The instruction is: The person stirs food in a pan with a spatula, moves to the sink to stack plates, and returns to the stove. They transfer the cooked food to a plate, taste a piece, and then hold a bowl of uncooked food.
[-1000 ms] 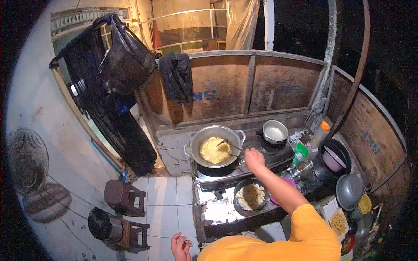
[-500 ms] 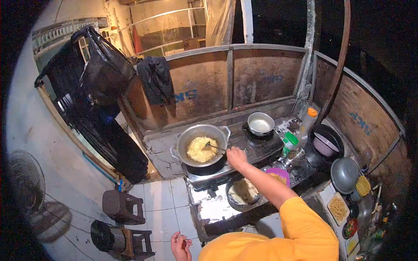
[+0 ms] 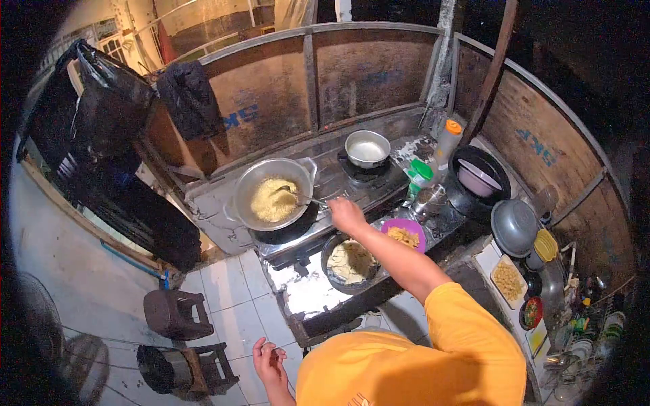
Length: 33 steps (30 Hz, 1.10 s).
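My right hand is closed around the handle of a long-handled spatula. Its dark head rests in the yellow, frothy food inside a wide metal wok with loop handles. The wok sits on the left burner of a stove. Low over the tiled floor, my left hand hangs empty with its fingers loosely bent and apart. Beneath my right forearm, a dark pan holds a pale, floury mass. A purple plate with golden fried pieces lies just right of the forearm.
A small metal pot with whitish contents occupies the right burner. Beyond it stand a green-lidded container, an orange-capped bottle and a black basin. Stools are at left. A tray of pale pieces is at right.
The view has swung, so the stove and wok appear higher and farther left. My right hand keeps its grip on the spatula, whose head stays in the food. My left hand remains low and empty.
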Motion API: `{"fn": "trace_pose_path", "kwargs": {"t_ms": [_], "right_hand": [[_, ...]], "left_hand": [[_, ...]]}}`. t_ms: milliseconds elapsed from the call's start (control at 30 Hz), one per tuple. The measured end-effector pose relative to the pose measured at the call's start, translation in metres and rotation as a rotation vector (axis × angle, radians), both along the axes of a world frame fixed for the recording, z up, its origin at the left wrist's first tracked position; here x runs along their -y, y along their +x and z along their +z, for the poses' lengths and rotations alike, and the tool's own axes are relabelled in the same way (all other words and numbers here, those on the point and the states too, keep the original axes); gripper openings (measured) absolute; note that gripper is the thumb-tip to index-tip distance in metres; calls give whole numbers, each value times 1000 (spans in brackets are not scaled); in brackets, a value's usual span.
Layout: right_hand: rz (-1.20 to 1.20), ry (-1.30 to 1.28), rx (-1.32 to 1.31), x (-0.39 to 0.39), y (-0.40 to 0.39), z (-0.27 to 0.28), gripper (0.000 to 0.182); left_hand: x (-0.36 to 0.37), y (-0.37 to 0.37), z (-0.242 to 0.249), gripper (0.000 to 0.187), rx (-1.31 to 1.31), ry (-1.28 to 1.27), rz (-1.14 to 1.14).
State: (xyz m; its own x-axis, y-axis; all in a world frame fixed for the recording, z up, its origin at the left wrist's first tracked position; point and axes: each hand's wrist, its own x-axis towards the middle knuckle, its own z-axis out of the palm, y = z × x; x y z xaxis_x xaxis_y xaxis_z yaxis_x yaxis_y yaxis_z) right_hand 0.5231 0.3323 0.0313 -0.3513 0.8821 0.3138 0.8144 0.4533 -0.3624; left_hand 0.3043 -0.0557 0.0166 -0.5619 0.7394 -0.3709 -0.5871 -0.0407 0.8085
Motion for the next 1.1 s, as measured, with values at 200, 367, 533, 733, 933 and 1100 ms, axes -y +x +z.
{"fn": "trace_pose_path", "kwargs": {"t_ms": [200,367,533,733,933,1100], "right_hand": [[-196,-378,-800,19,61,-36,24],[-499,-699,-1470,74,161,-36,18],[-754,-559,-1651,48,257,-114,8],[-860,-660,-1715,3,313,-202,10],[-967,-774,-1554,-21,327,-237,10],[-862,-780,-1597,-25,341,-265,13]], "left_hand": [[-18,8,-8,32,-35,-10,-70],[-39,31,-7,31,-16,-50,-120],[-64,56,0,31,-34,-121,-175],[-86,86,5,29,-82,-128,-234],[-92,122,1,31,-57,-197,-183],[-93,138,-4,34,-55,-168,-187]]}}
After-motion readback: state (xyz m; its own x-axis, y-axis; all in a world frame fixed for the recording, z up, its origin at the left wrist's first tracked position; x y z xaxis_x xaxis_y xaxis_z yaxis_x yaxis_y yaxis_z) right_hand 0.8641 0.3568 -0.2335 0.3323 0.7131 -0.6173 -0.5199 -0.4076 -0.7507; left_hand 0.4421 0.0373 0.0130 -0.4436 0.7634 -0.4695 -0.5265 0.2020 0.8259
